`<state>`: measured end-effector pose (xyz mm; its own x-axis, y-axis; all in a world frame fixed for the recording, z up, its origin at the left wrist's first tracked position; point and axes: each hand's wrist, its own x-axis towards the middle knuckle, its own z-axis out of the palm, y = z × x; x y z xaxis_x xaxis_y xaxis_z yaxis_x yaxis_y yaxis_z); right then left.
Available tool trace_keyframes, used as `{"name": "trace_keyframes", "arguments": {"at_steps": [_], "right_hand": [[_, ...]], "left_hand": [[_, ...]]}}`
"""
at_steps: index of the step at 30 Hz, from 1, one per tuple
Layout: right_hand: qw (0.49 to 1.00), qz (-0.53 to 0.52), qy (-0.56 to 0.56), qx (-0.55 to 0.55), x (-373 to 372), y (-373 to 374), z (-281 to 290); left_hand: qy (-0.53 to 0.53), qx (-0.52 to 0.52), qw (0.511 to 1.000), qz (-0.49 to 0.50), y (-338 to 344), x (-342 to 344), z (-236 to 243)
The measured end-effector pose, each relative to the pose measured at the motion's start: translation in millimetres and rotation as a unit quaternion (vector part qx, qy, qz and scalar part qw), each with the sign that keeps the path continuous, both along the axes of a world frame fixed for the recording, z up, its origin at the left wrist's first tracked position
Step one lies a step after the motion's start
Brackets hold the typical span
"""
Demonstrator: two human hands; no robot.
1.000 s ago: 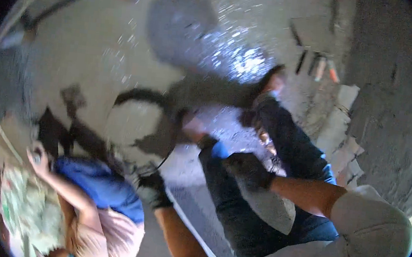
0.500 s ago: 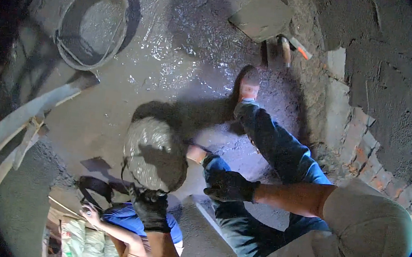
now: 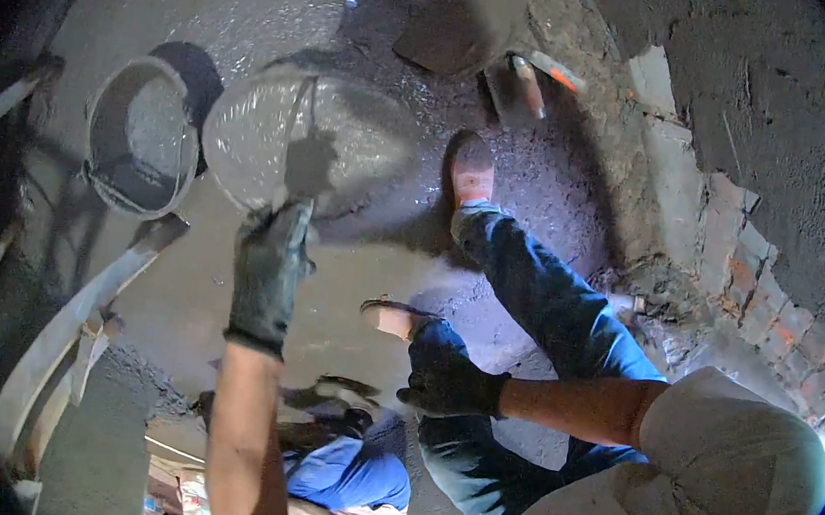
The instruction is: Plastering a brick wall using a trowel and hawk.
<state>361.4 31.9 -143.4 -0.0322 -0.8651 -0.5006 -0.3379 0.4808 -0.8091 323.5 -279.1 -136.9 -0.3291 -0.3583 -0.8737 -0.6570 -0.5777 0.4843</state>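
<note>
My left hand (image 3: 271,268), in a dark work glove, reaches up the picture with its fingers closed at the near edge of a bucket (image 3: 235,128). This round bucket is smeared by motion and full of wet grey mortar. Its handle crosses the opening, and a hand-shaped shadow falls on the contents. Just left of it stands a second bucket (image 3: 94,129) with grey mortar inside. My right hand is out of sight. A co-worker's black-gloved hand (image 3: 455,383) rests on their own knee.
Wet mortar (image 3: 169,282) covers the floor. Curved boards (image 3: 52,340) lie at left. Far right of the buckets are a flat square plate (image 3: 444,35), a trowel (image 3: 526,86) and an orange-marked tool (image 3: 558,72). A capped co-worker (image 3: 742,473) sits at right; another in blue trousers (image 3: 349,482) is below.
The mortar-filled bucket and my gloved left hand have moved up the picture, away from me, and the bucket is now beside the standing one. The co-worker's gloved hand stays on the knee.
</note>
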Motion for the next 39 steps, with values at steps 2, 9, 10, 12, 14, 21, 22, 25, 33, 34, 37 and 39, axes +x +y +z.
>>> {"name": "trace_keyframes", "arguments": {"at_steps": [2,9,10,12,14,21,22,25,33,34,37,39], "right_hand": [[0.995,0.001,-0.076,0.061,0,-11,12],[0.98,-0.13,-0.122,0.088,-29,-42,48],[0.978,-0.138,-0.122,0.093,-32,-42,44],[0.983,-0.155,-0.077,-0.062,-40,-43,37],[0.927,-0.311,-0.196,0.078,-64,-47,34],[0.836,-0.525,-0.007,0.161,-310,-12,-13],[0.869,-0.456,0.089,0.169,-334,-2,-29],[0.889,-0.323,0.249,0.21,-385,38,-73],[0.96,-0.152,0.211,0.101,-387,13,-166],[0.959,-0.17,0.193,0.121,-399,21,-171],[0.956,-0.228,0.113,0.148,-413,0,-194],[0.95,-0.262,0.056,0.159,-421,-26,-205]], "left_hand": [[-0.003,-0.012,0.998,-0.066,-5,-17,-10],[0.042,-0.05,0.969,-0.238,-96,-42,-65],[0.04,-0.185,0.942,-0.278,-116,-40,-72],[0.031,-0.411,0.861,-0.299,-161,-48,-53],[0.034,-0.495,0.824,-0.275,-172,-66,-48],[0.173,0.023,0.966,-0.19,93,-188,-124],[0.117,0.105,0.971,-0.181,122,-215,-130],[0.07,0.375,0.917,0.116,187,-279,-161],[0.216,0.519,0.74,0.368,220,-334,-238],[0.196,0.482,0.778,0.352,213,-352,-217],[0.172,0.359,0.858,0.325,192,-346,-195],[0.174,0.278,0.892,0.312,172,-329,-181]]}}
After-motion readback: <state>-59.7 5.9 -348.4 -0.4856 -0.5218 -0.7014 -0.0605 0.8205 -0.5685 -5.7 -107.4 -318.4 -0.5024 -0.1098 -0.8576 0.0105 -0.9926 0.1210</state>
